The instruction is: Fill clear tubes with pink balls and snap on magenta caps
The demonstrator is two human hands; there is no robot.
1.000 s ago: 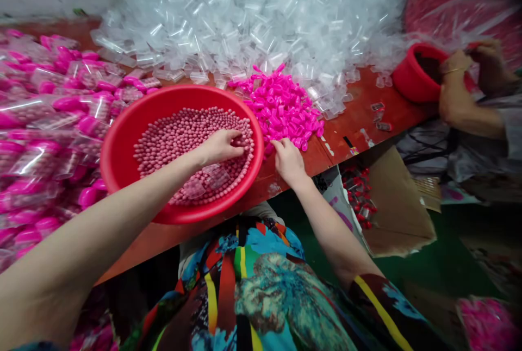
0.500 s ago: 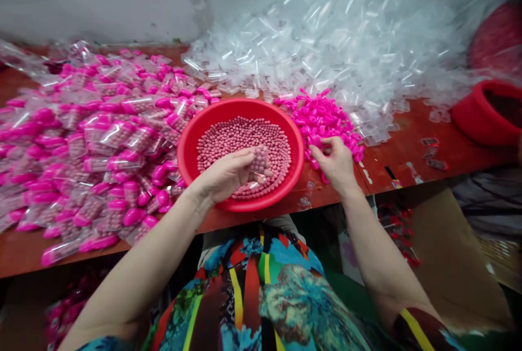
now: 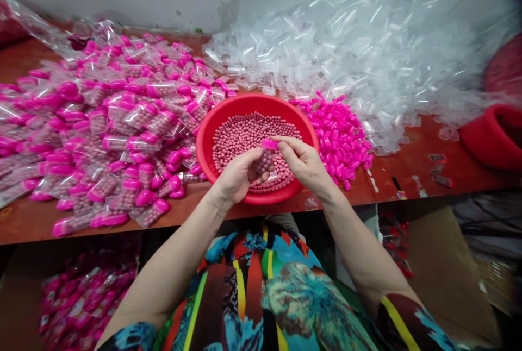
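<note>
My left hand (image 3: pixel 238 176) grips a small clear tube (image 3: pixel 265 162) filled with pink beads, held over the red basin (image 3: pixel 212 128). My right hand (image 3: pixel 304 162) pinches a bright pink cap (image 3: pixel 269 144) at the top of that tube. The basin sits on the reddish table and holds a bed of small pink beads (image 3: pixel 240 133). Loose pink caps (image 3: pixel 338 133) lie in a heap just right of the basin.
A broad pile of filled, capped tubes (image 3: pixel 101 117) covers the table to the left. Empty clear tubes (image 3: pixel 346 52) are heaped at the back right. A second red basin (image 3: pixel 493 133) stands at the far right. More filled tubes (image 3: pixel 81 296) lie below the table edge.
My right hand left the cap heap and came over the basin with a cap to the tube in my left hand. The view swung left, showing more of the capped pile.
</note>
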